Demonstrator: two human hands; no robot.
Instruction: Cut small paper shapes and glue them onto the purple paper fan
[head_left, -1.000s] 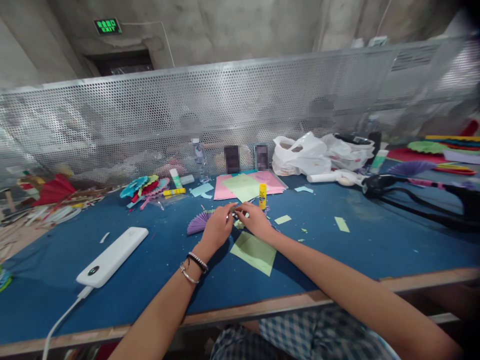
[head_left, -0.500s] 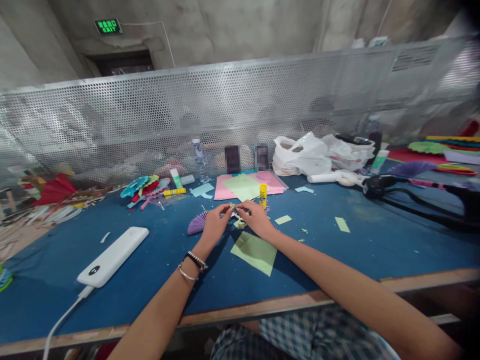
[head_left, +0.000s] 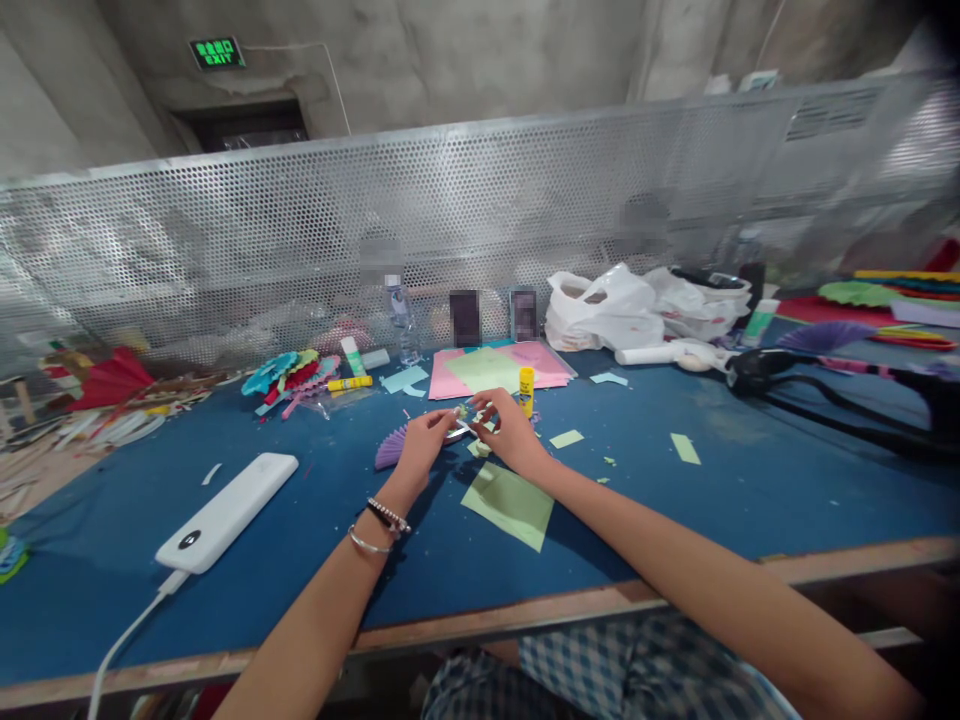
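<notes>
Pale green and small, a folded paper piece (head_left: 466, 427) pinched between both hands, raised just off the blue tabletop (head_left: 675, 500). Sits between the two hands, straight ahead of the body, long axis running roughly left to right with one end toward each hand. Left hand (head_left: 421, 442) closed on the left end, fingers (head_left: 444, 420) reaching in from the side with the wrist low. Right hand (head_left: 511, 432) closed on the right end, fingers (head_left: 489, 406) arched over the top from the far side. Neither hand nearer than the other: both touching, tips almost meeting across the middle. Folds and exact outline too small to tell. Purple pleated fan (head_left: 388, 450) flat on the tabletop just beside the left hand, partly hidden behind it. Light green sheet (head_left: 510, 505) flat below the right wrist, near but apart from the pinched piece. Yellow glue stick (head_left: 526, 390) upright just beyond the right hand, in front of the pink sheets (head_left: 544, 362). White power bank (head_left: 225, 510) well apart to the left, cable trailing off the near edge.
</notes>
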